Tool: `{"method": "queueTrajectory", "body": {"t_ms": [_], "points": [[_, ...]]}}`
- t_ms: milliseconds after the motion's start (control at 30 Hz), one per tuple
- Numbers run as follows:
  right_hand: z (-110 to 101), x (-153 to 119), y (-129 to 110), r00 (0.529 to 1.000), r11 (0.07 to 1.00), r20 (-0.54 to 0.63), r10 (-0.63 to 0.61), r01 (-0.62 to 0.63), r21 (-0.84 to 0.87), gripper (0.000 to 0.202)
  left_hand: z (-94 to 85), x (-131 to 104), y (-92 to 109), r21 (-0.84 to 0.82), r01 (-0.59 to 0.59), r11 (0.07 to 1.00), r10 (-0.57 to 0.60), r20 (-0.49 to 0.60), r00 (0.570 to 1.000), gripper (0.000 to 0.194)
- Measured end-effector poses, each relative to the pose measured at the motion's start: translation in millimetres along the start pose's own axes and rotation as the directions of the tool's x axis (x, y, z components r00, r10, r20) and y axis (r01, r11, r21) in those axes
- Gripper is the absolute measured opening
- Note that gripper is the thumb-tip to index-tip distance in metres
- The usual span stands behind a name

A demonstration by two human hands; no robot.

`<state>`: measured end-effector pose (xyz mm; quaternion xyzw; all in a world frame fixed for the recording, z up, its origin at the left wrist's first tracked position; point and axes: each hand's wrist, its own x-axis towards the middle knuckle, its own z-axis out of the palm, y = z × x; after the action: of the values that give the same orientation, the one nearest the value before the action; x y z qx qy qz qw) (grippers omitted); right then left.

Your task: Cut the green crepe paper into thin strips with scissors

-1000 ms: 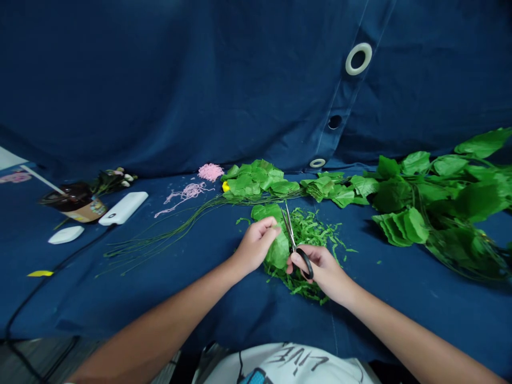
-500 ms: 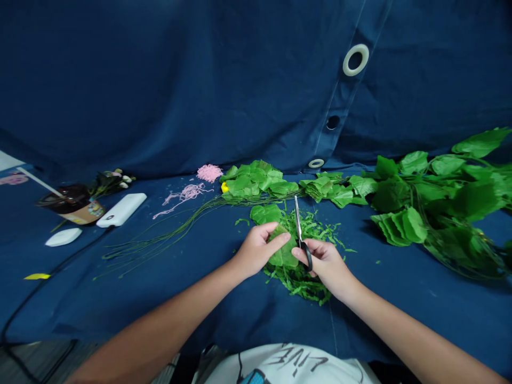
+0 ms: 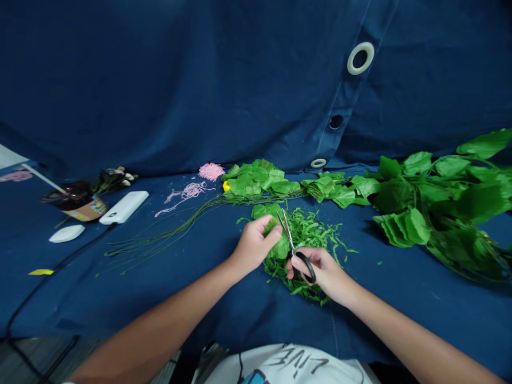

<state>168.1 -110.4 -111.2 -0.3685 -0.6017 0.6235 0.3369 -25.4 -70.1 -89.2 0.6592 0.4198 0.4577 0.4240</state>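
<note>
While left hand (image 3: 255, 246), nearly closed, pinches green leaf (image 3: 282, 247), right hand (image 3: 322, 270) curls around part-open scissors (image 3: 293, 247); green shreds (image 3: 316, 229) lie beneath, leaf pile (image 3: 256, 178) on far side.

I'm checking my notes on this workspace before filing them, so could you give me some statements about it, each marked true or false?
1. The right hand holds the scissors. True.
2. The scissors' blades are fully closed. False: their tips stand apart.
3. The left hand holds a green leaf. True.
4. The pile of green shreds lies beside the cup. False: it lies by the two hands, well away from the cup.
5. A pale straw sticks out of the cup. True.
6. The yellow strip lies farther from the person than the cup does. False: it lies nearer.
</note>
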Motion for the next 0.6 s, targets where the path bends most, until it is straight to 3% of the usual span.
{"method": "queueTrajectory", "body": {"t_ms": [300, 600], "points": [[2.4, -2.4, -3.0, 1.0, 0.998, -0.027, 0.0, -0.002, -0.066, 0.044, -0.5, -1.1, 1.8, 0.049, -0.014, 0.999, 0.015, -0.026, 1.0, 0.022], [3.9, 0.1, -2.3, 0.995, 1.0, -0.103, 0.012, -0.015, -0.028, 0.039, 1.1, -3.4, 4.8, -0.071, 0.143, 0.987, -0.138, 0.072, 0.988, 0.026]]}}
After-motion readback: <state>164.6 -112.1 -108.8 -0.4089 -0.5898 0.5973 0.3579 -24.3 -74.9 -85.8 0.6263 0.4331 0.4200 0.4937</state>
